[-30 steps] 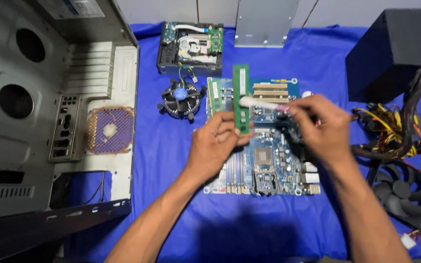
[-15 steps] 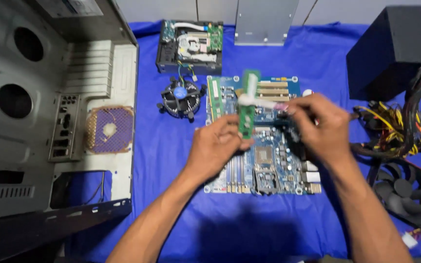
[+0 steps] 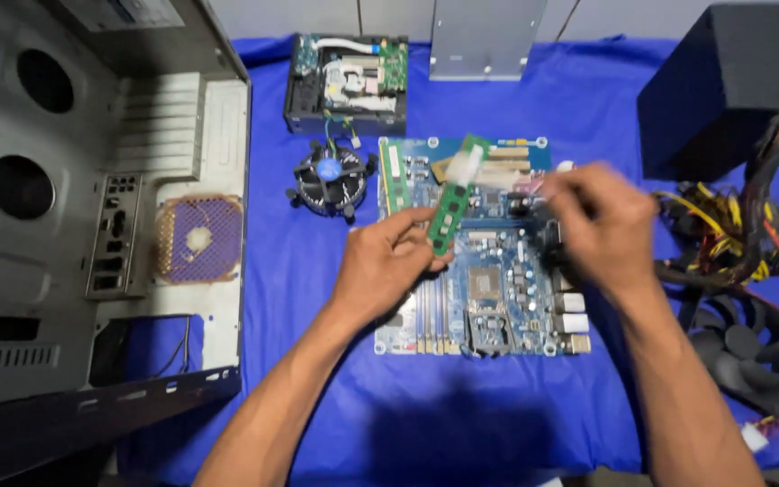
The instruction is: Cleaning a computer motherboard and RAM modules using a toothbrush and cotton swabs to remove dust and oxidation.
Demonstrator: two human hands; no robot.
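My left hand point(image 3: 388, 263) grips the lower end of a green memory stick point(image 3: 453, 203), which leans up and to the right above a blue motherboard point(image 3: 507, 298). My right hand point(image 3: 599, 224) is blurred and holds a small brush whose pale bristles point(image 3: 464, 168) touch the upper part of the stick. A second green memory stick point(image 3: 392, 171) lies along the motherboard's left edge. Both hands hover over the upper half of the board.
An open grey computer case point(image 3: 92, 207) lies at the left. On the blue cloth point(image 3: 462, 424) are a cooler fan point(image 3: 328, 176), a drive point(image 3: 346, 72), a metal bracket point(image 3: 484, 36), a black power supply point(image 3: 723, 86) with cables point(image 3: 737, 230), and a case fan point(image 3: 750, 347).
The memory stick has tilted from upright to leaning right. My right hand has shifted right and up with the brush, and is now blurred by motion.
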